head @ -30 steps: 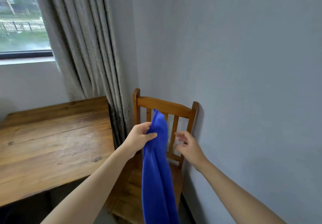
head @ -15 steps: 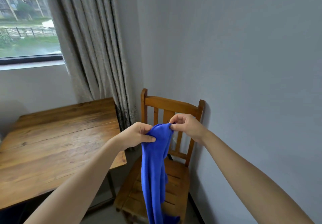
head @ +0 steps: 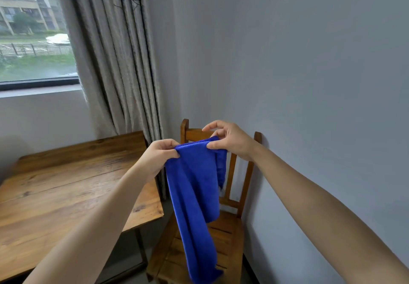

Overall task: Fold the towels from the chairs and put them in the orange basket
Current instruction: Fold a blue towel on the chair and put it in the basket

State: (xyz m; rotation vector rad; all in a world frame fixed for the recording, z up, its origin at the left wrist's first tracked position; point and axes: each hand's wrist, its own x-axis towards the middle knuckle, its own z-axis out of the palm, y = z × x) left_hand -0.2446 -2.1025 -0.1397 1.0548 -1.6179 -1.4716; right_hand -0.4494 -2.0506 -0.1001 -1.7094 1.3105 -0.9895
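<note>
At frame centre, left hand (head: pixel 158 156) and right hand (head: pixel 230 140) are pinching the blue terry towel's (head: pixel 194 186) top edge, fingers curled, letting it hang for folding.

One blue towel (head: pixel 194 195), unfolded and bunched lengthwise, hangs vertically from its raised top edge, directly in front of the wooden chair (head: pixel 228 235).

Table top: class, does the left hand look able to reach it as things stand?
Probably yes: the left hand, gripping the towel, is beside the right edge of the table, with nothing seen between them.
</note>
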